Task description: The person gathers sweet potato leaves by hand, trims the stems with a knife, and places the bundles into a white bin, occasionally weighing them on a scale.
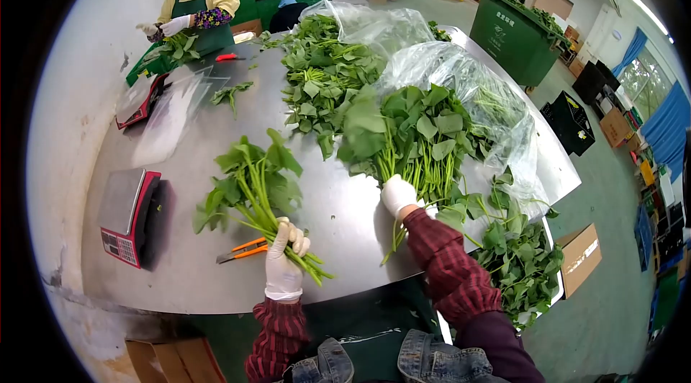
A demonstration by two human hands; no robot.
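My left hand [285, 260], in a white glove, is closed round the stems of a bunch of leafy greens [253, 180], leaves pointing away from me. Beneath that bunch, an orange utility knife [245, 250] lies on the metal table [345, 242]. My right hand [399, 196], also gloved, is closed on some green stems at the near edge of a large pile of leafy greens [425, 131]. Its fingertips are partly hidden by the hand itself. Clear plastic bags [461, 70] cover part of the pile.
Red digital scales [129, 217] stand at the left, with plastic sheets [176, 113] beyond them. A co-worker [198, 8] handles greens at the far left. More leaves fill a white container [558, 286] by my right. A green bin [511, 37] stands behind the table.
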